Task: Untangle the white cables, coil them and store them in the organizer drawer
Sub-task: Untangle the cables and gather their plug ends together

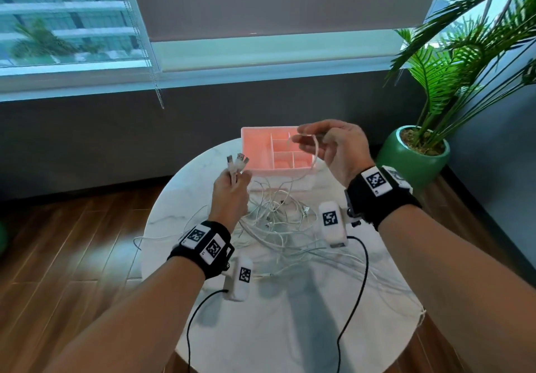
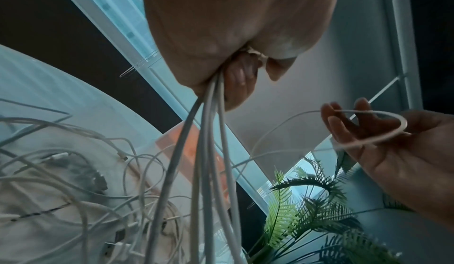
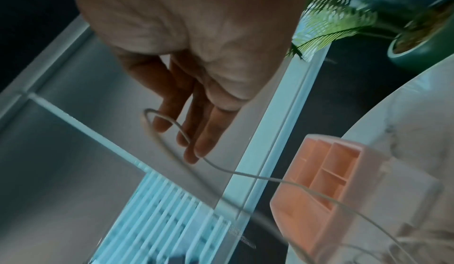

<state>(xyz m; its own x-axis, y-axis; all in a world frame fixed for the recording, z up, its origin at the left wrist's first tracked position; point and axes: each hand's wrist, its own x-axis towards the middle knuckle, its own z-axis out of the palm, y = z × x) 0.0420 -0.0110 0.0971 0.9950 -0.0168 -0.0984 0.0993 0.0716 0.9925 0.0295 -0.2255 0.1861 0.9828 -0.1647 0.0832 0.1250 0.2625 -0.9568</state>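
Over the round marble table [image 1: 290,320] my left hand [image 1: 232,190] grips the ends of several white cables, their USB plugs [image 1: 237,161] sticking up above the fist. In the left wrist view those cables [image 2: 209,136] hang from the left hand [image 2: 230,41] down into the tangle [image 2: 73,171]. My right hand [image 1: 336,146] is raised over the pink organizer [image 1: 255,146], fingers nearly straight, with a cable loop [image 1: 315,155] draped over them. The right wrist view shows the loop [image 3: 145,121] round the fingertips [image 3: 203,144]. The rest of the cables lie tangled [image 1: 278,224] on the table.
The organizer [image 3: 294,219] has several small compartments and stands at the table's far edge. A potted palm in a green pot [image 1: 412,161] stands on the floor to the right. White marker units [image 1: 333,222] with black cords hang from both wrists. Wooden floor surrounds the table.
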